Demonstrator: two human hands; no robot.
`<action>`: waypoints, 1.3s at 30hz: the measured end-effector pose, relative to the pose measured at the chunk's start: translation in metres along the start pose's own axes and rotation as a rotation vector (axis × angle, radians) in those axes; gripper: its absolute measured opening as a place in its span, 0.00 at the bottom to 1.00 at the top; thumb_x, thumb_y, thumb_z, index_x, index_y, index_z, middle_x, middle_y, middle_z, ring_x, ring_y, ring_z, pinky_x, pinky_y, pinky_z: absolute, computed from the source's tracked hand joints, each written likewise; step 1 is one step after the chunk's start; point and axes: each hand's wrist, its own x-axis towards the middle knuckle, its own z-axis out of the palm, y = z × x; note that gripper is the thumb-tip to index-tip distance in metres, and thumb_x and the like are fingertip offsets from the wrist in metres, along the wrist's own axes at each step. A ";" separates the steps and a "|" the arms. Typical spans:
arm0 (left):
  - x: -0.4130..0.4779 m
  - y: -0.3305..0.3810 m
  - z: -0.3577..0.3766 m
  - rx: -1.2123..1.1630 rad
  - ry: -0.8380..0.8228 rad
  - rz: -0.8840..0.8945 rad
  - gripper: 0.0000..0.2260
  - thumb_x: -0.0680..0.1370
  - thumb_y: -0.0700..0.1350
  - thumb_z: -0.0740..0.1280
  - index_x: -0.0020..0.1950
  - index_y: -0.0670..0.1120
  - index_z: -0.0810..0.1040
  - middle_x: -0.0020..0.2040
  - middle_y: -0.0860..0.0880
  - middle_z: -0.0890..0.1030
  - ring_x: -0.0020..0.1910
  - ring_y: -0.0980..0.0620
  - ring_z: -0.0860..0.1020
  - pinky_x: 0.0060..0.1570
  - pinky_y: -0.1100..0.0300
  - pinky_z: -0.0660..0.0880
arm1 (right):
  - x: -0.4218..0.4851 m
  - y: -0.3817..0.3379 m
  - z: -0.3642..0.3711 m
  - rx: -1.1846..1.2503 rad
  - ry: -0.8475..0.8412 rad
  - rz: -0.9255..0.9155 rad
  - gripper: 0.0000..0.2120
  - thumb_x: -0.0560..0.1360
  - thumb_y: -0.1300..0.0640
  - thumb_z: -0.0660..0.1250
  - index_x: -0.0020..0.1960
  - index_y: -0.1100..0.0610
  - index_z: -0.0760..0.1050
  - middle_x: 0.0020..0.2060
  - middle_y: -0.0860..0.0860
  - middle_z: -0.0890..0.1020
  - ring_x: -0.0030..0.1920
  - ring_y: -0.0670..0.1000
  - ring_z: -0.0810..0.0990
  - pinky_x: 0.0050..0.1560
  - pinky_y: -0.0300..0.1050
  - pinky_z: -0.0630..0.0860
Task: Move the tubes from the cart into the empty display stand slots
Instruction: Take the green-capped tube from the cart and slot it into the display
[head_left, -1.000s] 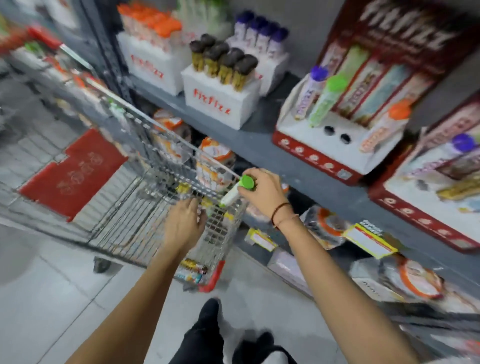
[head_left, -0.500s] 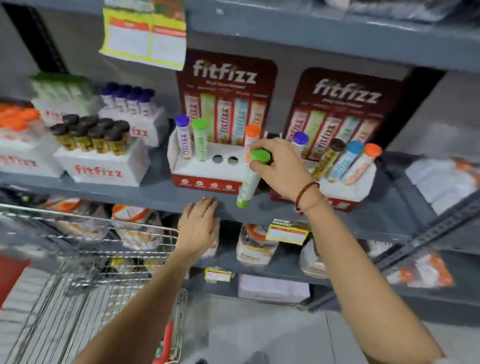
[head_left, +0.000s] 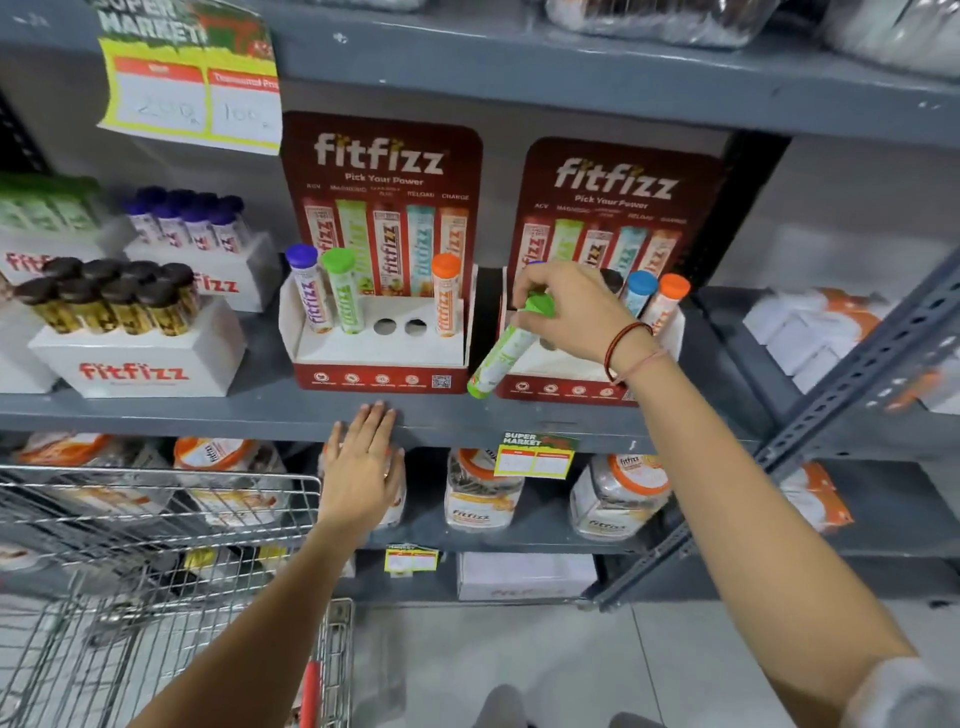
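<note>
One green-capped tube (head_left: 503, 354) is pinched at its cap end by the right hand (head_left: 576, 312), fingers closed round the cap. The tube hangs tilted, lower end down and to the left, in front of the right display stand (head_left: 566, 374) and not yet in any slot. Judged by its form, the tube is a light, rigid plastic cylinder with a smooth printed label; it should tolerate a firm pinch but may slip if held on the label, so the cap or the section just below it is the better hold. It must be brought upright before it will enter a round slot.

The left display stand (head_left: 382, 364) shows two empty slots (head_left: 400, 327) between its green-capped and orange-capped tubes. The right stand's free slots are hidden behind the hand.

The left hand (head_left: 363, 462) lies flat, fingers spread slightly, against the shelf edge (head_left: 208, 418), holding nothing. The cart (head_left: 156, 545) stands below it.

Both stand backboards read "fitfizz" and "Pick Your Power". A shelf tag reads "SUPER MARKET".
</note>
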 end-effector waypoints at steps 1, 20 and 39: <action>0.000 0.001 0.001 -0.003 0.002 -0.007 0.23 0.77 0.49 0.54 0.70 0.41 0.65 0.71 0.42 0.68 0.72 0.43 0.62 0.71 0.41 0.53 | 0.001 0.004 -0.002 -0.022 -0.002 -0.018 0.05 0.71 0.60 0.68 0.47 0.57 0.75 0.47 0.53 0.77 0.48 0.51 0.72 0.48 0.38 0.65; 0.010 0.048 0.018 -0.009 -0.010 0.141 0.25 0.77 0.53 0.47 0.69 0.41 0.66 0.69 0.42 0.71 0.69 0.44 0.67 0.69 0.41 0.53 | 0.024 0.047 -0.045 -0.173 -0.162 -0.051 0.17 0.68 0.70 0.67 0.52 0.53 0.78 0.56 0.53 0.78 0.52 0.48 0.71 0.51 0.44 0.68; 0.010 0.041 0.025 0.017 -0.001 0.162 0.22 0.79 0.47 0.60 0.72 0.44 0.61 0.73 0.45 0.66 0.73 0.47 0.61 0.72 0.44 0.49 | 0.059 0.062 -0.052 -0.279 -0.157 0.016 0.17 0.67 0.69 0.71 0.54 0.57 0.76 0.53 0.55 0.79 0.46 0.49 0.69 0.54 0.44 0.66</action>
